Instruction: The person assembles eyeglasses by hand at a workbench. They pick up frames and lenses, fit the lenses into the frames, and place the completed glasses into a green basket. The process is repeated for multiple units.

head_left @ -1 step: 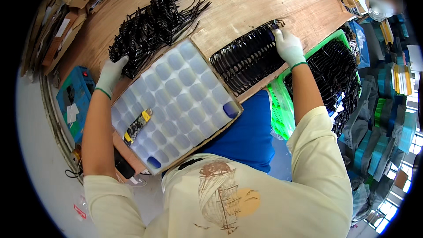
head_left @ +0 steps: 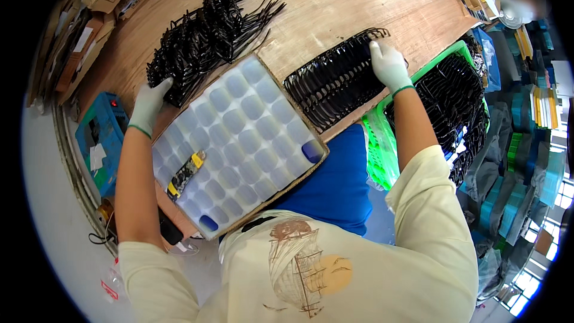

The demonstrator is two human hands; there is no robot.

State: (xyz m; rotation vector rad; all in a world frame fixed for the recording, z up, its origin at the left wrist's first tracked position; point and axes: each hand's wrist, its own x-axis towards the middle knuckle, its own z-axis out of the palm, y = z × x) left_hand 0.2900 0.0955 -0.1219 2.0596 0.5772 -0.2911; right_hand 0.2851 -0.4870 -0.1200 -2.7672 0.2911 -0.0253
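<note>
Black eyeglass frames lie in a jumbled pile (head_left: 200, 39) at the far left of the wooden table. My left hand (head_left: 149, 103), in a white glove, closes on an eyeglass frame at the pile's near end; its fingers are partly hidden. To the right, more black eyeglass frames stand packed side by side in a neat row (head_left: 335, 78). My gloved right hand (head_left: 390, 67) grips the right end of this row, thumb on the near face. Between my arms sits a shallow tray (head_left: 242, 122) with whitish, lens-shaped cells. Dark blue lens-like pieces (head_left: 311, 151) show at two of its corners.
A yellow and black utility knife (head_left: 186, 175) lies on the tray. Right of my right arm, a green crate (head_left: 382, 143) is heaped with black frames. A blue box-shaped device (head_left: 98, 137) stands at the left edge. Cardboard (head_left: 81, 48) is stacked at the far left.
My right hand has shifted slightly toward me at the row's end, and the thin frame ends there stick out a little farther right. My left hand has stayed nearly still.
</note>
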